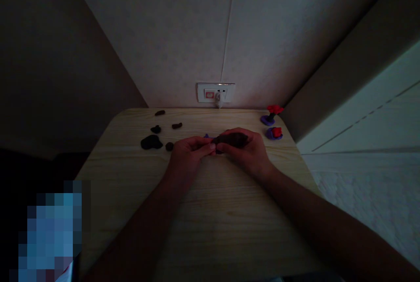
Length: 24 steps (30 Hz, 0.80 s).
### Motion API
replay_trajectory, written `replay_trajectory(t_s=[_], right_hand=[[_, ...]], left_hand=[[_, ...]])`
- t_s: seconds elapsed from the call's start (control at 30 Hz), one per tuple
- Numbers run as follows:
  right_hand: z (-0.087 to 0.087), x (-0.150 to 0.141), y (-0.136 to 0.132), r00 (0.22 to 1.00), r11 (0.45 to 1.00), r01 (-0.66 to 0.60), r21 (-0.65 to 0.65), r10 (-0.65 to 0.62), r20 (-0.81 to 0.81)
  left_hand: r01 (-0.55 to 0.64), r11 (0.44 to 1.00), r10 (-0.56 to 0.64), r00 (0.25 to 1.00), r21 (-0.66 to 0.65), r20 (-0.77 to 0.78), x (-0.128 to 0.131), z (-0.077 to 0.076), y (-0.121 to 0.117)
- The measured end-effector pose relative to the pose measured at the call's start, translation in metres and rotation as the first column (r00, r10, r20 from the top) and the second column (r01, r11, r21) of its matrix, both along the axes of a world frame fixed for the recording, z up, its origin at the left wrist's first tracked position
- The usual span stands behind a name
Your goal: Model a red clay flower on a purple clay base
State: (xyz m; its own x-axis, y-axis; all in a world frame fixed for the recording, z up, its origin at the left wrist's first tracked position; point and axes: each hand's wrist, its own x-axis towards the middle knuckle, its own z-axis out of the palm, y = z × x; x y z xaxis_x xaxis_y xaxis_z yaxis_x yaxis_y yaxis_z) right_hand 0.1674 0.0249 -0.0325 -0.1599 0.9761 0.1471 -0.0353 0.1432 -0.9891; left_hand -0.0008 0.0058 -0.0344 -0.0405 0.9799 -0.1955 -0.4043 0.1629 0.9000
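Room to draw back is offered by the bench (210,229) nearer than the brown piece (234,140). The latter is gripped by the right hand (251,153), thumb against fingers; its left end appears pinched by the left hand (188,148). Shaping is judged the step in hand, with light, even pressure called for next. Movement is limited left of the brown piece by a black lump (151,142) and, to its far right, by a red flower shape (274,109) near the bench's edge.
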Motion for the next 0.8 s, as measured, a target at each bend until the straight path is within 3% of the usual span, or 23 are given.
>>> replay_trajectory(t_s=[0.2,0.47,0.8], right_hand=[[-0.0056,-0.0019,0.0008,0.998,0.998,-0.013,-0.059,0.01,-0.058],[-0.0086,0.0007,0.0051,0.999,0.999,0.005,-0.043,-0.008,-0.051],[-0.0073,0.0004,0.0035,0.997,1.0,-0.001,-0.029,-0.001,-0.074]], left_hand=[[0.001,0.999,0.001,0.999,0.043,-0.047,-0.0006,0.0003,-0.0004],[-0.004,0.989,0.029,0.986,0.15,-0.162,0.0014,-0.0016,-0.0009],[0.005,0.994,0.012,0.988,0.112,-0.152,0.0021,-0.0071,0.0004]])
